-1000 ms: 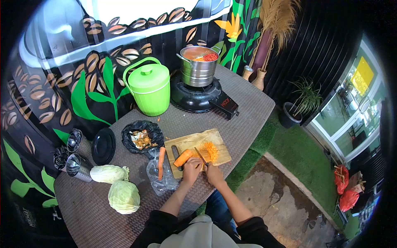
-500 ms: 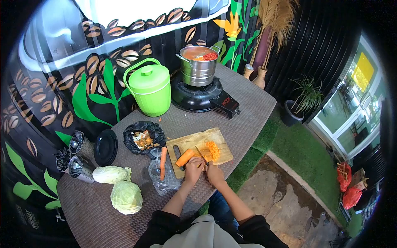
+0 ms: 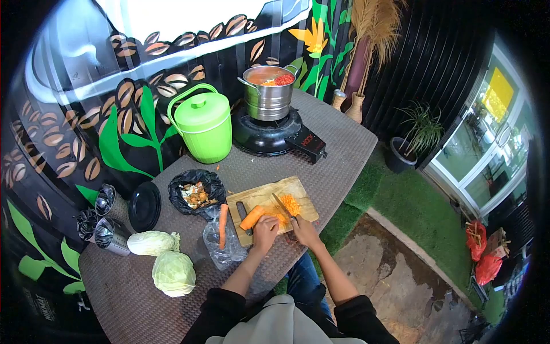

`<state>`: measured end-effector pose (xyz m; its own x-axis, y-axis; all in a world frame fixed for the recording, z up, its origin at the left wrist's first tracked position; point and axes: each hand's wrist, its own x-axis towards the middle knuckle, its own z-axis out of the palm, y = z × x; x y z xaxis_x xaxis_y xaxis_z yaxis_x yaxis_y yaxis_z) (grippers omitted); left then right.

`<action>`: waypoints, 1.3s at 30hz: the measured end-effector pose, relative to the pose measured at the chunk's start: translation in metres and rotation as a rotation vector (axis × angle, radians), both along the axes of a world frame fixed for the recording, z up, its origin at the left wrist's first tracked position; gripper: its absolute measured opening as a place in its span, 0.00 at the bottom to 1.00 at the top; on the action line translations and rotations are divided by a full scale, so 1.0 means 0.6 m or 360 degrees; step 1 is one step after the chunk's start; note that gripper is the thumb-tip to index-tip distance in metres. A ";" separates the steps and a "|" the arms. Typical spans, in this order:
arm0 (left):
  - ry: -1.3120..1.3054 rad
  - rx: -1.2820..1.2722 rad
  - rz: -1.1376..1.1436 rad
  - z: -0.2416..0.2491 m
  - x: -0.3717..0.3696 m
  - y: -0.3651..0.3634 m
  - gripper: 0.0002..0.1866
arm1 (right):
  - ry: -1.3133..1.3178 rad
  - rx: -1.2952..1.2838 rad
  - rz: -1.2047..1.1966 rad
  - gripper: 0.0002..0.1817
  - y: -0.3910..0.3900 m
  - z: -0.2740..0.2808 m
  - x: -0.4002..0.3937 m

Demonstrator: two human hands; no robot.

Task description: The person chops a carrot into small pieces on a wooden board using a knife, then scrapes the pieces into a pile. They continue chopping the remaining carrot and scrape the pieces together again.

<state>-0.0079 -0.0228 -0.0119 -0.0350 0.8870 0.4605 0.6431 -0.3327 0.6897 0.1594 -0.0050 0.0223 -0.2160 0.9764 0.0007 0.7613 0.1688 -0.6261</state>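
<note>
My right hand [image 3: 305, 230] grips a kitchen knife [image 3: 281, 202], its blade slanting across the cutting board beside a pile of diced carrot [image 3: 291, 204]. On the wooden cutting board [image 3: 236, 199], my left hand [image 3: 265, 234] has its fingers curled down over carrot pieces [image 3: 282, 218]. Against those fingers lies a thick peeled carrot chunk [image 3: 251, 217]. A dark-handled tool [image 3: 241, 208] rests along the board's left side, partly covered by the chunk. One peeled carrot [image 3: 223, 225] lies on a clear plastic bag [image 3: 230, 250] left of the board.
A steel pot [image 3: 267, 103] of reddish food stands on a black stove [image 3: 263, 136]. Nearby are a green lidded bucket [image 3: 203, 126], a black bag of peelings [image 3: 179, 199], black plates [image 3: 144, 207], utensil holders [image 3: 112, 235] and two cabbages [image 3: 173, 274]. The table's edge curves at right.
My right hand and the knife have moved right, away from my left hand, so the blade now lies against the diced pile. The view has shifted slightly.
</note>
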 end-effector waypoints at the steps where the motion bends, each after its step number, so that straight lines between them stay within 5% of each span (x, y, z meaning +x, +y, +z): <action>1: -0.0016 -0.0041 -0.0012 -0.002 -0.001 0.004 0.08 | -0.0133 -0.0035 -0.0116 0.21 -0.014 0.024 -0.003; 5: -0.0238 -0.0190 -0.0024 0.005 -0.004 0.008 0.07 | -0.0306 -0.0034 -0.0150 0.18 -0.035 0.058 -0.004; 10: -0.0043 0.0217 0.0071 0.071 -0.004 -0.013 0.11 | -0.0531 0.0660 -0.0098 0.15 -0.044 0.025 0.019; 17: 0.0371 0.0136 -0.0139 0.102 0.006 0.014 0.25 | -0.0503 0.0577 0.0003 0.17 -0.051 0.024 0.041; 29: 0.0410 -0.0085 -0.0265 0.091 -0.003 0.056 0.10 | -0.0340 0.0667 0.0054 0.15 -0.058 0.049 0.059; 39: 0.0036 -0.0316 -0.0445 0.061 -0.030 0.087 0.13 | -0.0320 0.0606 0.0004 0.15 -0.058 0.045 0.072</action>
